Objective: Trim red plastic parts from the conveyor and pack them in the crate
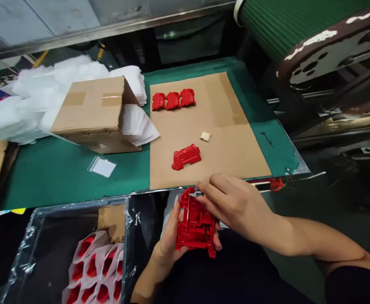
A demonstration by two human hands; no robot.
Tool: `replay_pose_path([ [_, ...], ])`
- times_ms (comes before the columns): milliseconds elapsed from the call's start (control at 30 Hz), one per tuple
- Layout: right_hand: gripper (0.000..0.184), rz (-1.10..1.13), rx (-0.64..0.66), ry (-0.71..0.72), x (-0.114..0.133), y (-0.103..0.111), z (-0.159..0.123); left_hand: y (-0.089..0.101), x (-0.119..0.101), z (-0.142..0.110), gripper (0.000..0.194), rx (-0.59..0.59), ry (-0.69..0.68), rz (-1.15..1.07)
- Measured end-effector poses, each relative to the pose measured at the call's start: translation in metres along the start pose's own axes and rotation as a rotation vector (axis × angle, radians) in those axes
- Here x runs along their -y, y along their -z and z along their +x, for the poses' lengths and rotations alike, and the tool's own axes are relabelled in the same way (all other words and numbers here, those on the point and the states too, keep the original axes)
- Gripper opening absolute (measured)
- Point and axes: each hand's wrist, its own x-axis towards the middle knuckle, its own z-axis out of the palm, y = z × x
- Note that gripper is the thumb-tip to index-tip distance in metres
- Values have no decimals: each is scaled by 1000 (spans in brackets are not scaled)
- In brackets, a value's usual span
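Note:
My left hand [172,238] grips a red plastic moulded part [195,226] from below, fingers wrapped round its left side, near the table's front edge. My right hand [234,202] rests on the part's top right, fingers curled over it. Another red part [186,156] lies alone on the brown cardboard sheet [229,139] just beyond my hands. Three more red parts [173,100] stand in a row at the sheet's far left corner.
A closed cardboard box [94,114] sits on the green mat [55,173] among white foam sheets [29,97]. A small clear bag [102,166] and a small beige lump [205,136] lie nearby. A plastic-lined bin at lower left holds several red parts wrapped in white foam [94,270].

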Motion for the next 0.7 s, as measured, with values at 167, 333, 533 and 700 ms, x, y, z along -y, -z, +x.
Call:
replay_pose_path([
  [167,37,-38,12,3,-1,0,-4,-3,4,1,80,-32,1,3],
  [333,37,-80,22,-46,1,-3,-8,-5,6,0,78,-68,-7,-15],
  [533,42,-79,6,-77,3,-4,-8,-2,8,-2,75,-47,-38,29],
  [700,43,-74,7,-110,4,-5,-8,-3,6,-4,69,-123,-40,-1],
])
